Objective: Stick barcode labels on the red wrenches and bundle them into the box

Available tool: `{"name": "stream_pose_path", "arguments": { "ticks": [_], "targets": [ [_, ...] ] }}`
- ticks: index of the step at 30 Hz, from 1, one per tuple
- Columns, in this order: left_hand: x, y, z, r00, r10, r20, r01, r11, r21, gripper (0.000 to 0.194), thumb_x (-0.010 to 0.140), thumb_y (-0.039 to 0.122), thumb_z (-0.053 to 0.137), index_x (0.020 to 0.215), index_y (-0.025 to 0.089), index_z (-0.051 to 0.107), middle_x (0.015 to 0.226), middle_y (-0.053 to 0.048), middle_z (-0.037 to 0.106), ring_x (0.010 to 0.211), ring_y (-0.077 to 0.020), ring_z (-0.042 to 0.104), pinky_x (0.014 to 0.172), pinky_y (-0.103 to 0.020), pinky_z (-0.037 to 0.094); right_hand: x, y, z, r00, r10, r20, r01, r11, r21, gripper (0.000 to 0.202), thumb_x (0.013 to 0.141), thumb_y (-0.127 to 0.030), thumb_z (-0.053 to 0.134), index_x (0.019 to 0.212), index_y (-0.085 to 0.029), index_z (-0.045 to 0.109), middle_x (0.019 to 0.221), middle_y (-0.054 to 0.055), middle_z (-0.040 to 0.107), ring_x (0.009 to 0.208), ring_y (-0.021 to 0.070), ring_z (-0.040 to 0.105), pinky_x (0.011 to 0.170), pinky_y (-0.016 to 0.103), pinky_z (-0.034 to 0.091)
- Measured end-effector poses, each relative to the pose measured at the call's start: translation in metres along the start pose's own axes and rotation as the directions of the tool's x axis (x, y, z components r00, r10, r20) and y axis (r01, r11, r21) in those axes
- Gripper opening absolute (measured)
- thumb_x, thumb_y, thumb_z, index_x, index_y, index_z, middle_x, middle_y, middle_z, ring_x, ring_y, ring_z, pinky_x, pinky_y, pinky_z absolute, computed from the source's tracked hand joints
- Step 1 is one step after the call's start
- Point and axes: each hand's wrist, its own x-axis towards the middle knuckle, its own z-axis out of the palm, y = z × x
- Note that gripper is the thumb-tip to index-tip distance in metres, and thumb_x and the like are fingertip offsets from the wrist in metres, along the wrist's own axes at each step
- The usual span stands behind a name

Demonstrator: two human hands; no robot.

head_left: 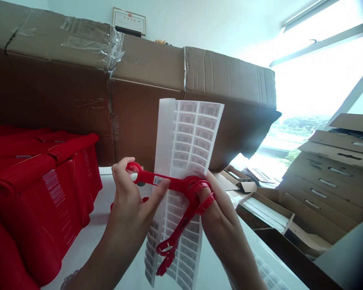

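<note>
A red plastic strap-like piece [175, 183] with rounded loop ends stretches between my hands, one arm of it hanging down. My left hand [130, 197] grips its left end, with the thumb pressed on the strap beside a small white barcode label [159, 180]. My right hand [214, 205] is closed around the piece's right end, where a red ring circles a finger. Behind the piece stands a curved sheet of barcode labels [189, 137], its left strip bare. The right hand's fingers reach behind the sheet and are partly hidden.
Stacked red plastic pieces [54, 193] with rows of barcode labels stand on the white table [101, 225] at left. A large taped cardboard box [145, 117] spans the back. Cardboard boxes [326, 177] and an open box of white sheets [266, 211] are at right, near a window.
</note>
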Motion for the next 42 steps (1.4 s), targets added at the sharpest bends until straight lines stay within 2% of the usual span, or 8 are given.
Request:
{"name": "stream_pose_path", "arguments": {
  "ticks": [7,17,21,26,30,34,38,42],
  "targets": [
    [0.007,0.026,-0.037,0.891,-0.375,0.257,0.44,0.854,-0.28,0.057,0.085,0.056,0.073,0.127,0.032,0.044,0.098,0.001,0.071,0.081,-0.0188,0.072,0.062,-0.025,0.058,0.023,0.002,-0.033,0.997,0.044,0.063,-0.042,0.999,-0.03,0.024,0.101,-0.041,0.046,0.096,-0.024,0.062,0.091,0.005,0.065,0.081,0.0193,0.061,0.066,0.03,0.054],
    [0.012,0.032,-0.047,0.748,-0.373,0.548,0.6,0.733,-0.32,0.046,0.084,0.034,0.078,0.121,0.024,0.052,0.102,-0.006,0.077,0.093,-0.0257,0.075,0.08,-0.036,0.059,0.039,0.022,-0.053,0.958,0.174,0.227,-0.193,0.979,0.066,0.028,0.098,-0.047,0.058,0.098,-0.021,0.069,0.092,0.003,0.069,0.082,0.0152,0.063,0.071,0.026,0.053],
    [0.008,0.038,-0.049,0.785,-0.381,0.489,0.556,0.782,-0.282,0.048,0.084,0.039,0.078,0.12,0.028,0.049,0.111,-0.004,0.076,0.085,-0.0208,0.074,0.072,-0.03,0.059,0.041,0.023,-0.055,0.955,0.197,0.222,-0.214,0.975,0.058,0.025,0.098,-0.045,0.06,0.097,-0.021,0.07,0.091,0.002,0.069,0.08,0.0142,0.062,0.068,0.024,0.052],
    [0.01,0.031,-0.041,0.898,-0.386,0.213,0.424,0.888,-0.178,0.04,0.086,0.048,0.073,0.116,0.033,0.051,0.12,0.0,0.071,0.098,-0.0245,0.072,0.061,-0.028,0.057,0.034,0.011,-0.048,0.962,0.162,0.219,-0.172,0.985,0.03,0.024,0.101,-0.042,0.055,0.099,-0.022,0.069,0.096,0.004,0.07,0.084,0.0166,0.064,0.07,0.026,0.055],
    [0.014,0.016,-0.033,0.991,-0.134,0.013,0.133,0.99,0.049,0.037,0.087,0.057,0.068,0.111,0.031,0.056,0.125,-0.001,0.065,0.117,-0.0276,0.062,0.069,-0.031,0.054,0.019,0.003,-0.032,0.987,0.104,0.122,-0.098,0.994,-0.053,0.025,0.105,-0.036,0.044,0.106,-0.024,0.066,0.099,0.003,0.068,0.084,0.0163,0.063,0.068,0.026,0.054],
    [0.01,0.019,-0.037,0.982,0.087,-0.17,-0.082,0.996,0.035,0.036,0.087,0.048,0.073,0.115,0.033,0.058,0.127,0.0,0.059,0.119,-0.0219,0.058,0.085,-0.03,0.057,0.01,0.001,-0.021,0.993,0.103,0.06,-0.096,0.988,-0.119,0.025,0.106,-0.036,0.041,0.097,-0.024,0.061,0.092,0.002,0.065,0.082,0.0168,0.061,0.062,0.026,0.05],
    [0.0,0.028,-0.046,0.966,0.239,-0.103,-0.253,0.956,-0.152,0.039,0.079,0.024,0.08,0.111,0.035,0.06,0.117,0.004,0.059,0.113,-0.0129,0.06,0.095,-0.017,0.056,0.007,0.003,-0.016,0.99,0.124,0.061,-0.114,0.982,-0.148,0.025,0.106,-0.037,0.041,0.089,-0.024,0.055,0.081,0.0,0.057,0.084,0.0196,0.061,0.063,0.029,0.049],
    [-0.005,0.025,-0.048,0.982,0.186,0.034,-0.177,0.966,-0.186,0.04,0.078,0.02,0.08,0.11,0.033,0.06,0.115,0.002,0.061,0.105,-0.0154,0.066,0.081,-0.018,0.064,0.002,0.002,-0.013,0.985,0.147,0.093,-0.132,0.98,-0.152,0.026,0.106,-0.041,0.04,0.093,-0.024,0.056,0.087,0.001,0.06,0.079,0.0187,0.06,0.064,0.03,0.049]
  ]
}}
